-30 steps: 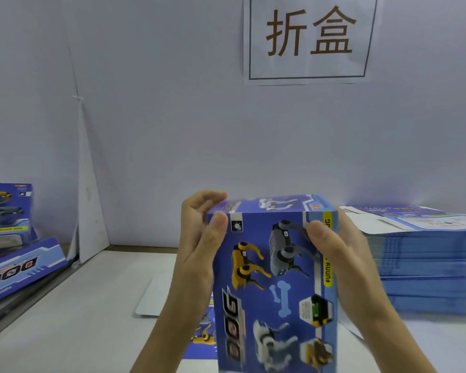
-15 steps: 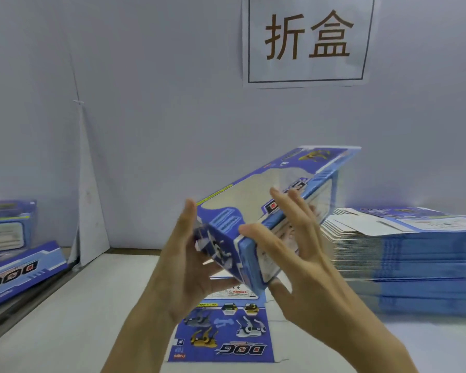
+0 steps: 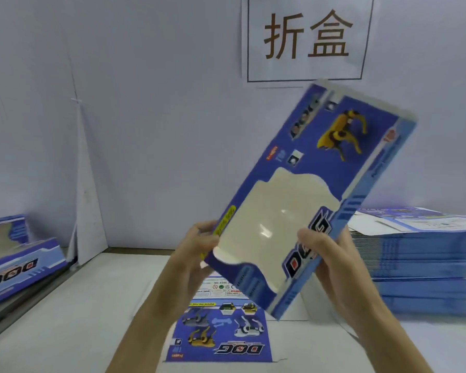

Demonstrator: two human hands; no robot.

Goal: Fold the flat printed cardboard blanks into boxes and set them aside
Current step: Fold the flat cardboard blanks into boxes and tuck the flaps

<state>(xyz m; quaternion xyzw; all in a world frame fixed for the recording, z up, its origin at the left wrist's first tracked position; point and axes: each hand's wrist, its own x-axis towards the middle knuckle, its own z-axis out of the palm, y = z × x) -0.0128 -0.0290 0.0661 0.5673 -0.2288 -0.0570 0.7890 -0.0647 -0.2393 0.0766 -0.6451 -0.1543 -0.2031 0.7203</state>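
The box you are holding is thin printed card with a clear film window in its front face. I would judge it light, stiff along its creased edges and soft across the window, where a hard press could dent it; the glossy print may also be a little slippery. Take hold at the folded long edges and corners, not on the film. That is roughly where you have it: your left hand grasps the lower left edge, fingers wrapped behind the yellow strip, and your right hand grasps the lower right edge, thumb laid on the front by the "DOG" lettering, fingers hidden behind. The box rises tilted from both hands, its lower end between them in the middle of the frame and its far end reaching to the upper right, just under the sign on the wall. It is in the air, off the bench. Beneath it, in the lower middle of the frame, a flat blank lies print-up on the bench. The stack of blanks sits at the right edge near your right hand, and finished boxes lie at the far left, well apart.
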